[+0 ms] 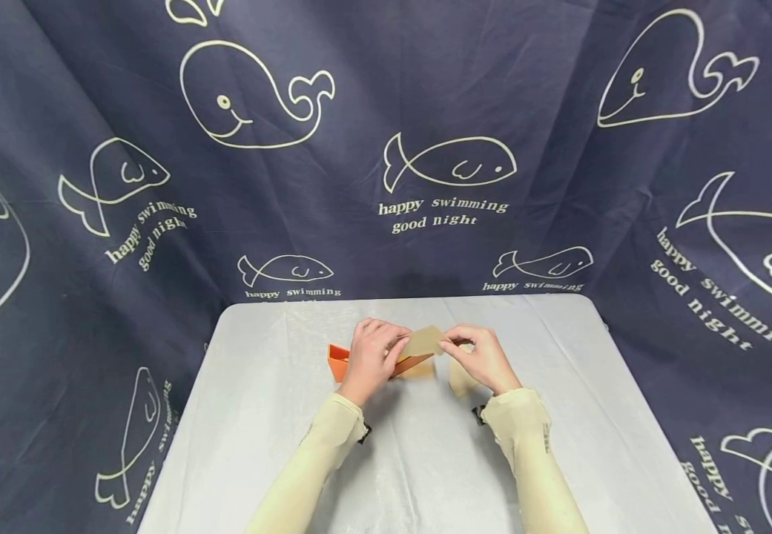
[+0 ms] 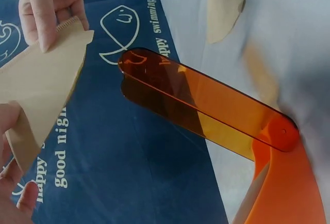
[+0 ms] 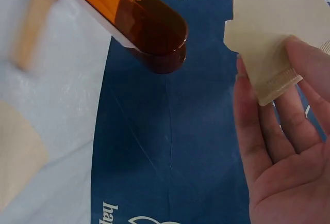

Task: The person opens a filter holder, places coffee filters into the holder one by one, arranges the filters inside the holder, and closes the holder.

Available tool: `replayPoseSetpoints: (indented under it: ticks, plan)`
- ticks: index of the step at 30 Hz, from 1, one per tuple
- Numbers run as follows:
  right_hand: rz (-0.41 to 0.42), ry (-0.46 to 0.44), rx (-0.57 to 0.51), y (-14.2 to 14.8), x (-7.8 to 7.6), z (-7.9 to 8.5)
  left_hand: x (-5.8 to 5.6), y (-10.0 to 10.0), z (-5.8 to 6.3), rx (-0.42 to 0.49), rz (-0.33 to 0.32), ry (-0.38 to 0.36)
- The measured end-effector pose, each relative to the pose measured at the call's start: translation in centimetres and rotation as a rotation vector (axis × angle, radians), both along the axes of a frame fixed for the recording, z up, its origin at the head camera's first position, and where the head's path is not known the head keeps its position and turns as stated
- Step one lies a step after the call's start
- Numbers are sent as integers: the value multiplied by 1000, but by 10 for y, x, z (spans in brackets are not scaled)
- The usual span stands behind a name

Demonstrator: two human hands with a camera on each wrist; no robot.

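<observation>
Between both hands, raised above the table, is a tan paper coffee filter (image 1: 424,341) with a crimped seam along its edge. My left hand (image 1: 375,352) pinches one side of it between thumb and fingers. At the other side, by the crimped seam, my right hand (image 1: 482,356) pinches it, thumb on top in the right wrist view. Near the left hand stands an orange holder (image 2: 294,188) with a see-through amber cover (image 2: 196,105) swung out from it. The left hand hides part of this holder in the head view.
Another tan paper filter (image 1: 460,378) lies on the white-covered table (image 1: 426,475), below the right hand. A blurred light-brown piece (image 3: 33,33) is beside the holder. Behind the table hangs a dark blue curtain (image 1: 359,208) with fish and whale drawings.
</observation>
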State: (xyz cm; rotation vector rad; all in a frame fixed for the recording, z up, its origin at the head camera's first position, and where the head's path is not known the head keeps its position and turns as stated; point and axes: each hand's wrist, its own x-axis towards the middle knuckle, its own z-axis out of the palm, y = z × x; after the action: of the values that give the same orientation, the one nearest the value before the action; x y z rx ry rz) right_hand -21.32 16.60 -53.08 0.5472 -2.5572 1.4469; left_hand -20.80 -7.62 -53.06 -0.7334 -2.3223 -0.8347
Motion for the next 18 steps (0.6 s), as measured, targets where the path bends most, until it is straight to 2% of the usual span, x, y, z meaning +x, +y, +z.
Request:
replayPoseSetpoints:
  ticks: [7, 13, 18]
  plan:
    - [12, 27, 23, 3, -2, 0, 2, 0, -1, -28, -8, -62]
    - [52, 42, 60, 3, -1, 5, 1, 2, 2, -26, -26, -62]
    - [26, 53, 21, 2, 0, 6, 0, 2, 1, 34, -18, -113]
